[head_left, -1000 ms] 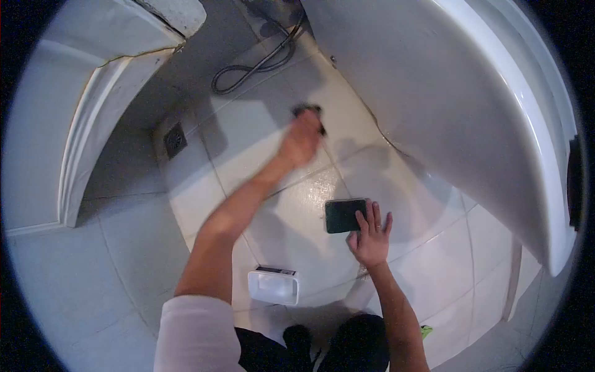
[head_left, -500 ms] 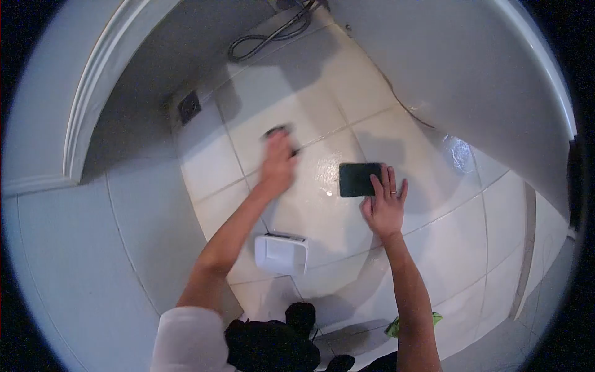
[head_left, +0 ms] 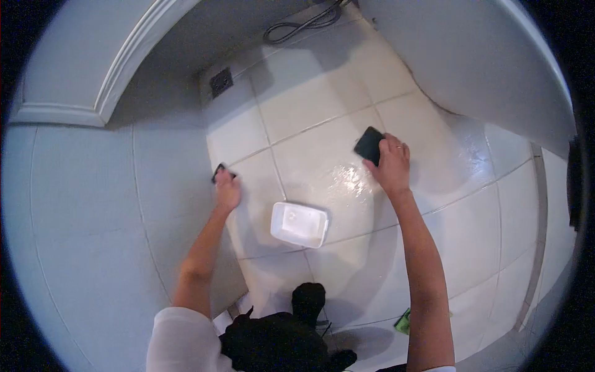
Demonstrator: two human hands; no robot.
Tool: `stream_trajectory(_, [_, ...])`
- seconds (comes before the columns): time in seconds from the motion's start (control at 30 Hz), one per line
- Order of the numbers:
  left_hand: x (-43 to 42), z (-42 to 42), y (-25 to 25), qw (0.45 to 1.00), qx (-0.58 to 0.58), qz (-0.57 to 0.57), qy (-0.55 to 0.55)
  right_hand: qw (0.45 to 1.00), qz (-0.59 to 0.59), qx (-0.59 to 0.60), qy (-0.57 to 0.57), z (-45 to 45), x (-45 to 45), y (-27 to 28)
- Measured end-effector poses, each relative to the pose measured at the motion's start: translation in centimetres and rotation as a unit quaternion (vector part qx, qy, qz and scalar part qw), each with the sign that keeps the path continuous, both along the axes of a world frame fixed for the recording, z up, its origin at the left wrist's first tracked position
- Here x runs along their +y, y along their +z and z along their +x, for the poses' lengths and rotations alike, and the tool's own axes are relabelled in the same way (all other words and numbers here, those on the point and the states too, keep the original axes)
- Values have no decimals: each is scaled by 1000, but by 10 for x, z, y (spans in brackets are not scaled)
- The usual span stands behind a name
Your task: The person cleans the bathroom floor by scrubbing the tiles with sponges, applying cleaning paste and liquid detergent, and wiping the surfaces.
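My left hand [head_left: 228,193] is closed on a small black object [head_left: 218,171] at the left edge of the tiled floor, by the wall. My right hand [head_left: 393,162] grips the side of a dark green rectangular pad [head_left: 370,146], which is tilted on the floor right of centre. Between the hands and nearer to me sits a white plastic tub [head_left: 300,224] with a little clear liquid or shine inside. Wet, glossy tile [head_left: 352,181] shows just below the green pad.
A square floor drain [head_left: 221,82] lies at the upper left. A grey hose [head_left: 302,28] loops at the back. The large white curved fixture [head_left: 471,62] stands at the right. A green item [head_left: 403,322] lies beside my right forearm.
My left hand has moved left and toward me with the black object, from mid-floor to the wall side. My right hand now grips the green pad, which has turned and tilted. The view has shifted.
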State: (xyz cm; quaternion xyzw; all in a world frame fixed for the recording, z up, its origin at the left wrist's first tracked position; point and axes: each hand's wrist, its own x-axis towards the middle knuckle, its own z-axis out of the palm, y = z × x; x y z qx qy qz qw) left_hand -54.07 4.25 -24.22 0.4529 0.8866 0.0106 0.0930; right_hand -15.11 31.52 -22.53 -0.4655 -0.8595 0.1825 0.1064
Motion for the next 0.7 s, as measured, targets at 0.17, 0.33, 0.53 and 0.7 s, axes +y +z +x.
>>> stream_trajectory(0.17, [160,122,-2,954,-104,95,-264,989,92,-4,-114,3,-70,33])
stream_trajectory(0.33, [181,153,25,953,-116,18,-279,954,-298,19,-31,-32,-182,52])
stream_trajectory(0.53, [79,51,17,997,-57,-25,-53,935,-321,-9,152,-58,-281,20])
stream_trajectory(0.7, [39,71,0,995,66,-57,-43,928,-361,92,14,-11,-229,43])
